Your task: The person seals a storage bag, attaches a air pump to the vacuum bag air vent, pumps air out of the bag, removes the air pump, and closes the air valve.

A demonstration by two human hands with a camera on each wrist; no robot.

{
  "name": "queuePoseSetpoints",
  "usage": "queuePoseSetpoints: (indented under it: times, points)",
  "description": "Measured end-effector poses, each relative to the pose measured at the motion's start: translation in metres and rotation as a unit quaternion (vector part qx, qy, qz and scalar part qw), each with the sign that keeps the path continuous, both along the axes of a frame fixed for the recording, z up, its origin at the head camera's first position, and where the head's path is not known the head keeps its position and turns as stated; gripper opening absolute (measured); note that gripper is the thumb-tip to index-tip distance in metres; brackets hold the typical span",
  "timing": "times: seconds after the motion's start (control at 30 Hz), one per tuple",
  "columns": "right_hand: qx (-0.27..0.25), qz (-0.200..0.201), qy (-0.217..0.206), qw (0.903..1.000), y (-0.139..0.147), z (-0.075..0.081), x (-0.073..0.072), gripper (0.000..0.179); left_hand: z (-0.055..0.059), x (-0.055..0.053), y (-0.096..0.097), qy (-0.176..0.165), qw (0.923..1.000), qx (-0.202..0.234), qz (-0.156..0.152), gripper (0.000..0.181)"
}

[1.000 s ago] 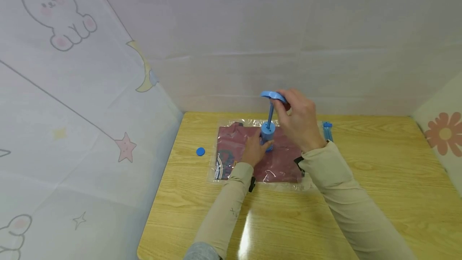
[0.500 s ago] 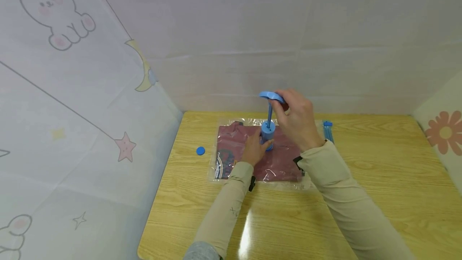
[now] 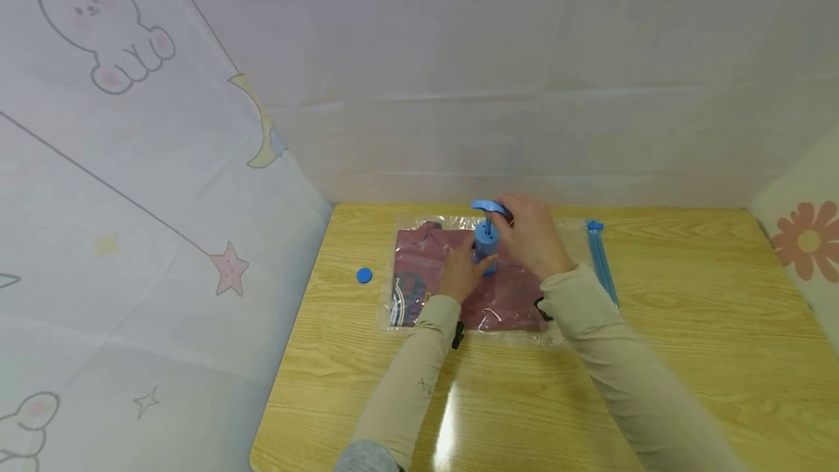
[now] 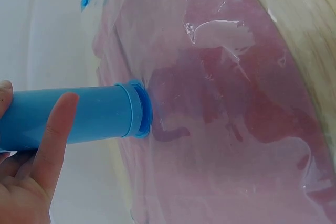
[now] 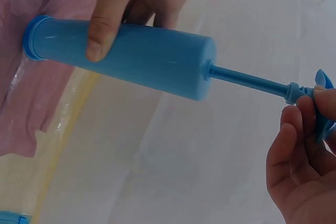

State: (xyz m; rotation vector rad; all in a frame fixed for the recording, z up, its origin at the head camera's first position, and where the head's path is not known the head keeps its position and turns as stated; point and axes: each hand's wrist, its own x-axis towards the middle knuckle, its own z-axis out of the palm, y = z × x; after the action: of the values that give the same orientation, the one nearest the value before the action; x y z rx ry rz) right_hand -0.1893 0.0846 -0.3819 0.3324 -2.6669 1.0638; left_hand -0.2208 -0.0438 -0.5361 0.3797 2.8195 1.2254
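A blue hand pump stands upright on a clear vacuum storage bag that has a folded dark red garment inside. My left hand grips the pump barrel low down, with the thumb across its side in the right wrist view. My right hand holds the pump's T-shaped handle from the right. A stretch of the plunger rod shows between barrel and handle. The pump's foot rests against the bag over its valve, which is hidden.
A round blue cap lies on the wooden table to the left of the bag. Along the bag's right end runs a blue zip seal with a slider. Printed cloth walls stand behind and at both sides.
My right hand has pushed the handle down, so less of the rod shows above the barrel. The left hand and the bag stay where they were.
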Motion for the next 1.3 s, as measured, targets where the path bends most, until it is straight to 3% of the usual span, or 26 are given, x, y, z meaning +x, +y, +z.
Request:
queuePoseSetpoints:
  times: [0.2, 0.37, 0.73, 1.03, 1.3]
  points:
    - [0.008, 0.003, -0.059, 0.9982, 0.001, -0.019, -0.006, 0.017, -0.003, -0.002, -0.001, 0.023, 0.9997, -0.010, 0.002, 0.053]
    - [0.015, 0.005, -0.103, 0.9945, 0.002, -0.028, -0.008, 0.019, -0.004, -0.002, -0.003, 0.015, 0.9999, -0.001, 0.000, 0.056]
    - [0.025, 0.014, -0.113, 0.9931, 0.002, -0.040, -0.011, 0.021, -0.003, 0.000, -0.004, 0.024, 0.9997, -0.005, 0.003, 0.050]
    - [0.055, 0.021, -0.139, 0.9886, 0.000, -0.039, -0.009, 0.024, -0.002, 0.002, -0.004, 0.022, 0.9997, -0.006, 0.008, 0.048]
    - [0.070, 0.021, -0.124, 0.9896, 0.002, -0.035, -0.008, 0.024, -0.003, 0.003, -0.001, 0.018, 0.9998, -0.003, 0.003, 0.052]
